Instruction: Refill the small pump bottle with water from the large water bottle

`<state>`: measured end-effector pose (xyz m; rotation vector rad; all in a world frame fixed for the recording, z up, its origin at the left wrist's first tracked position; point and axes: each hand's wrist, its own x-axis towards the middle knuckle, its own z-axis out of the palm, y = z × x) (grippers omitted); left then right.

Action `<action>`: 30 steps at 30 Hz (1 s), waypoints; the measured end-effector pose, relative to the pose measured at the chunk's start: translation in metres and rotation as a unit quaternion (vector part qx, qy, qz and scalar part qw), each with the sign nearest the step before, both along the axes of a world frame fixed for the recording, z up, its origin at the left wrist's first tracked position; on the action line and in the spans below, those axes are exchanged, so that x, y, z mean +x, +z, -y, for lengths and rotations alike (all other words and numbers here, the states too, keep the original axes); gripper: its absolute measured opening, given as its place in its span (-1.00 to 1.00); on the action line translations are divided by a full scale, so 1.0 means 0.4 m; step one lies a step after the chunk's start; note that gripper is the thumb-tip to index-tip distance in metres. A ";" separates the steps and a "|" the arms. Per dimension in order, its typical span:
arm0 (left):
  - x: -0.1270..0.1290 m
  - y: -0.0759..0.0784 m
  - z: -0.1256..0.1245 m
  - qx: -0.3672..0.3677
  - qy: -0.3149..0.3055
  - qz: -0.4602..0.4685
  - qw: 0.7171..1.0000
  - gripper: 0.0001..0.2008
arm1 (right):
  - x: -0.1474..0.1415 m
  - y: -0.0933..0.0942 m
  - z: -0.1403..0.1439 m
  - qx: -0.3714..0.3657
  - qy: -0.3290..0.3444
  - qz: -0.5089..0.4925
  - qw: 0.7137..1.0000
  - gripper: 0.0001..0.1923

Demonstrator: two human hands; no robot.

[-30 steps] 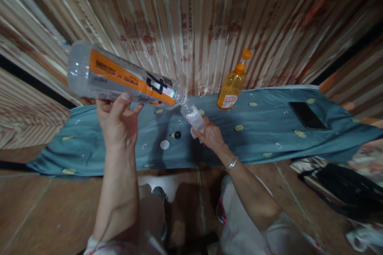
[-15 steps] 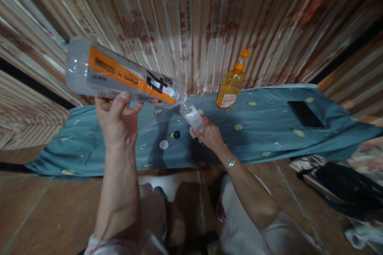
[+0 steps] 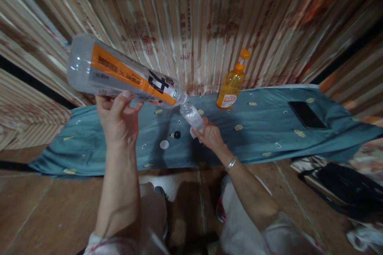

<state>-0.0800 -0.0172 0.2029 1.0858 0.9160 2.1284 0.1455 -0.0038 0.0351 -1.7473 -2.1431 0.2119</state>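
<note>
My left hand grips a large clear plastic bottle with an orange and grey label from below. The bottle lies tilted, its uncapped neck pointing down to the right. That neck meets the mouth of a small clear bottle, which leans up to the left. Around the base of the small bottle my right hand is closed, a silver bracelet on its wrist. Whether liquid runs between the two necks I cannot tell. Below them, a white cap and a black cap rest on the cloth.
An orange pump bottle stands at the back of the teal patterned cloth. Farther right lies a black phone. A pleated curtain hangs behind. On the lower right is a black bag.
The base of the large bottle has risen slightly, and the bottle has turned a little in my left hand. My right hand and the small bottle stay nearly in place.
</note>
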 end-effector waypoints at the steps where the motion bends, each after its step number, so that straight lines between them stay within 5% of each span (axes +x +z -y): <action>1: 0.000 0.000 -0.001 0.001 -0.001 0.000 1.000 -0.48 | -0.001 0.000 0.000 0.000 -0.001 0.001 1.000 -0.40; 30: 0.003 0.013 -0.019 0.019 -0.020 -0.032 0.999 -0.47 | 0.002 0.026 0.006 -0.015 0.004 -0.019 1.000 -0.44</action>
